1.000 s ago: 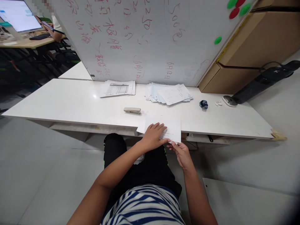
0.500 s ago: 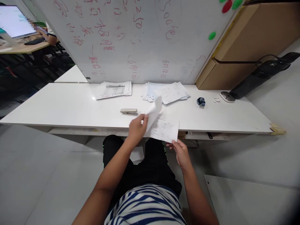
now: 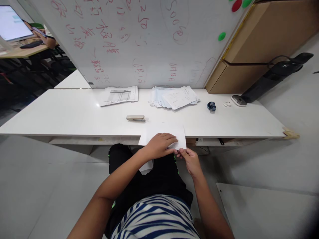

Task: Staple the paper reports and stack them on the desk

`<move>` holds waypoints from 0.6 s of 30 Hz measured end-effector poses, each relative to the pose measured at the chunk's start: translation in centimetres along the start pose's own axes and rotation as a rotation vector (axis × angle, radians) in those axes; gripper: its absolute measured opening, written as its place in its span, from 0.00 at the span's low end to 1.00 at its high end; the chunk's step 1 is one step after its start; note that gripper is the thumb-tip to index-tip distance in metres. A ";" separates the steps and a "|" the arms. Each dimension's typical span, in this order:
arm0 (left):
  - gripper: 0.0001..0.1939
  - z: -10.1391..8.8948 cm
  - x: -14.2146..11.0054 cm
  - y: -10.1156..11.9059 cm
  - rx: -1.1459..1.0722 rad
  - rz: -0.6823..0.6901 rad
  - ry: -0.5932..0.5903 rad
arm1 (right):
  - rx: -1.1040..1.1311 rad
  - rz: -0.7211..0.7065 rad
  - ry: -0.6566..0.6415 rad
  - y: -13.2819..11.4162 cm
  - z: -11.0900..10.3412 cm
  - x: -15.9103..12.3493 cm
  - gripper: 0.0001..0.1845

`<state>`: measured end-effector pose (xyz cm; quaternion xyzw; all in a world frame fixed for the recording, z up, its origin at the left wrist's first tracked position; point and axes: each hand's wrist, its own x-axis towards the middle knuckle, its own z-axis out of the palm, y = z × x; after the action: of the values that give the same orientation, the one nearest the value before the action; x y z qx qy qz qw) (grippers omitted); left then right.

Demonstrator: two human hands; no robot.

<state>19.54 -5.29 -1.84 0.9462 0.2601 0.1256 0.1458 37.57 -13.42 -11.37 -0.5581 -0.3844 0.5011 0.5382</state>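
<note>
Along this white surface (image 3: 74, 114), our left hand (image 3: 160, 145) lies unclenched on paper (image 3: 179, 133) that our right grip (image 3: 192, 161) pinches by its corner.

The left hand (image 3: 160, 145) hides part of the white rectangular paper sheet (image 3: 174, 130) — its visible print too small to read. The top edge crops the white board with red handwriting (image 3: 154, 56); the left edge, the bright-screened monitor (image 3: 13, 23).

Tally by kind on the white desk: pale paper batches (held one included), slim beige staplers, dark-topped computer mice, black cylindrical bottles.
Pale paper batches: 3 (left pile, right pile, held papers)
Slim beige stapler: 1
Dark-topped computer mouse: 1
Black cylindrical bottle: 1
Total: 6
</note>
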 end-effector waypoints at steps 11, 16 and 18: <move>0.17 0.6 0.3 -0.8 -0.002 -0.015 -0.033 | 0.107 -0.072 -0.038 0.3 -0.3 -0.3 0.16; 0.15 0.5 0.3 -1.0 -0.038 -0.038 -0.050 | 0.120 -0.077 -0.015 0.3 0.0 -0.3 0.16; 0.15 0.5 0.3 -1.0 -0.059 -0.044 -0.053 | 0.110 -0.071 -0.001 0.3 0.0 -0.3 0.16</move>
<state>19.44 -4.40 -2.58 0.9386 0.2730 0.1050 0.1830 37.47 -13.71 -11.57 -0.5136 -0.3760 0.5022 0.5853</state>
